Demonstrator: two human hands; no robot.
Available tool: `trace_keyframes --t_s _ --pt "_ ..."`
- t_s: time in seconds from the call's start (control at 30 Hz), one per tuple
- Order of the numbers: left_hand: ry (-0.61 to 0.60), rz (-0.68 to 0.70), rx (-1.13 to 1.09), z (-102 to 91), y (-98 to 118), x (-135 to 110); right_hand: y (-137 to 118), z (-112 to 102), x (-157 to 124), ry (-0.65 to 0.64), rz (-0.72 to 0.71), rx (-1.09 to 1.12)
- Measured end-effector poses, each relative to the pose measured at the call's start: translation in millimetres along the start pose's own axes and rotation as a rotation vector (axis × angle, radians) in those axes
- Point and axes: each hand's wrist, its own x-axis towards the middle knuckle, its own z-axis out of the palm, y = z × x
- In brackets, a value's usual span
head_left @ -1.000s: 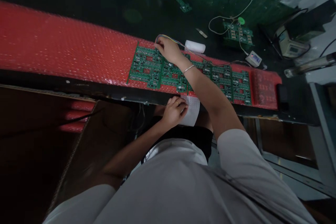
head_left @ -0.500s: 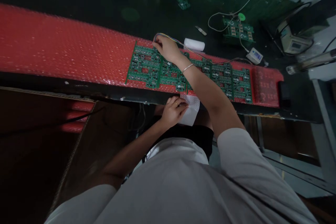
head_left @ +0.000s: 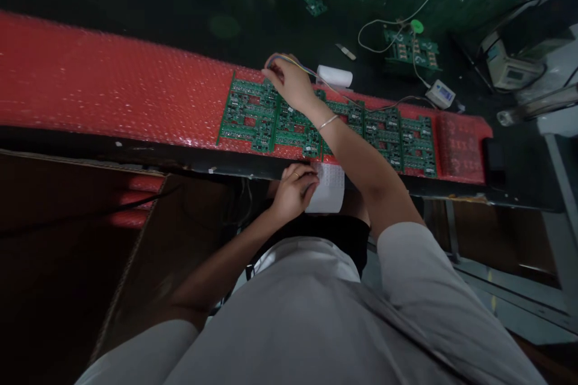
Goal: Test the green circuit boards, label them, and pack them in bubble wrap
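Note:
My right hand [head_left: 291, 81] is closed around a bundle of thin coloured wires [head_left: 303, 67], over the upper edge of the green circuit boards [head_left: 250, 111]. Its fingertips hide the end of the wires. The boards lie side by side in a row on red bubble wrap [head_left: 135, 90]. Below the table edge, my left hand [head_left: 291, 189] has thumb and fingers pressed together, and what they pinch, if anything, is too small to make out. Just right of it hangs a strip of white label paper [head_left: 329, 189].
A white roll [head_left: 334, 76] lies behind the boards. The wires run right to a small white meter [head_left: 439, 94]. More boards [head_left: 410, 51] are stacked behind it, and a wrapped red packet [head_left: 460, 147] is at the right end. A cardboard box [head_left: 149, 240] stands lower left.
My left hand has moved slightly left, off the label paper, which now hangs straighter. My right hand stays at nearly the same spot with the wires.

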Motion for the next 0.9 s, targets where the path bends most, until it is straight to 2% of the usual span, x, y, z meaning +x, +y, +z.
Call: trace_keyframes --t_s 0.1,0.2,0.3,0.37,0.47,0.67,0.77,0.9 --pt "0.094 -0.084 0.009 -42.9 -17 30 3 3 -14 0.046 0.008 0.178" --pt "0.196 -0.177 0.123 -83.0 -55 74 9 10 -25 0.095 0.035 0.316" --pt "0.142 -0.233 0.187 -104.6 -96 117 12 16 -31 0.141 0.06 0.383" --pt "0.056 -0.245 0.244 -108.5 -114 139 12 17 -32 0.153 0.064 0.407" --pt "-0.018 -0.268 0.345 -107.5 -124 159 11 17 -34 0.144 0.071 0.415" --pt "-0.124 -0.251 0.457 -108.4 -127 167 10 20 -35 0.14 0.091 0.424" --pt "-0.12 -0.234 0.478 -106.2 -136 167 9 19 -34 0.137 0.094 0.407" --pt "-0.015 -0.192 0.485 -99.0 -145 166 4 15 -35 0.138 0.114 0.387"
